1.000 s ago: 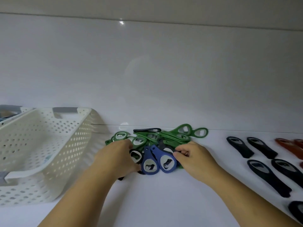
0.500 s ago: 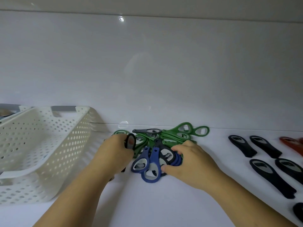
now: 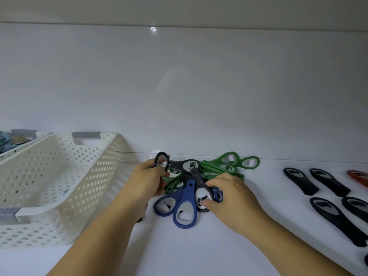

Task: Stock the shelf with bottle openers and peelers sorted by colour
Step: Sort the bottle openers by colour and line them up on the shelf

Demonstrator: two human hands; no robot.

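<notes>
The person's left hand (image 3: 147, 182) is gripping a black bottle opener (image 3: 155, 161). Its fingers are curling round the handle, so the ring end is standing up above the knuckles, just beside the right wall of the white perforated basket (image 3: 59, 176). The right hand (image 3: 235, 204) is reaching into the mixed pile in the middle of the white shelf (image 3: 199, 251). Its thumb and forefinger are pinching the metal-faced head of a second black opener (image 3: 201, 196). The other fingers are bending over a blue piece underneath, and it is hard to tell whether they are gripping that too.

Two blue openers (image 3: 188, 196) are lying fanned at the front of the pile, touching each other, with their looped heads toward the camera. The green openers (image 3: 229, 165) are lying stacked at the back of the pile near the rear wall, heads pointing right. Well to the right, sorted black openers (image 3: 300, 181) are lying in rows, each apart from the next. A red-orange opener (image 3: 358, 176) is showing at the frame's edge beyond them. A second basket (image 3: 22, 134) is sitting behind the first at the far left, holding bluish items too blurred to name.
</notes>
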